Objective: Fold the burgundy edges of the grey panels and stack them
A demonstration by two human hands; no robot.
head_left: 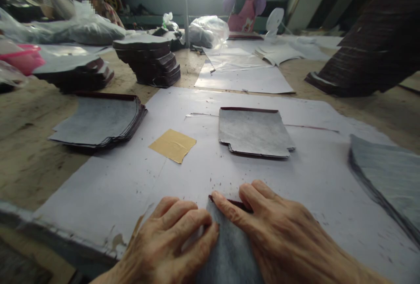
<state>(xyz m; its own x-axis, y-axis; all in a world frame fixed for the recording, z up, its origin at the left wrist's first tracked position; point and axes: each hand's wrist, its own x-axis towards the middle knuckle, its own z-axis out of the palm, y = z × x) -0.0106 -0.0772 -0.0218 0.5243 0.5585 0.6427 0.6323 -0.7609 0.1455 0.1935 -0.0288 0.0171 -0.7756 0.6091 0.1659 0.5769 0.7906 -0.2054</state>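
Note:
A leather-like piece [229,249], grey on its upper face with a dark red folded edge at the far end, lies at the table's near side between my hands. My left hand [173,240] is closed at the piece's left edge, thumb and index finger brought together there. My right hand [278,227] bends over the far right part, one finger pressing on the folded edge. Its palm covers the right side of the piece. Beyond the hands, a small stack of similar grey pieces [252,131] with folded far edges rests on the white sheet [197,174].
A tan paper square [173,145] lies left of centre. Grey stacks stand at left [98,120] and right [387,179]. Taller dark stacks [151,61] rise behind, one leaning [370,43] at far right. Plastic bags [208,32], a pink basin [24,58] and people [246,1] are farther back.

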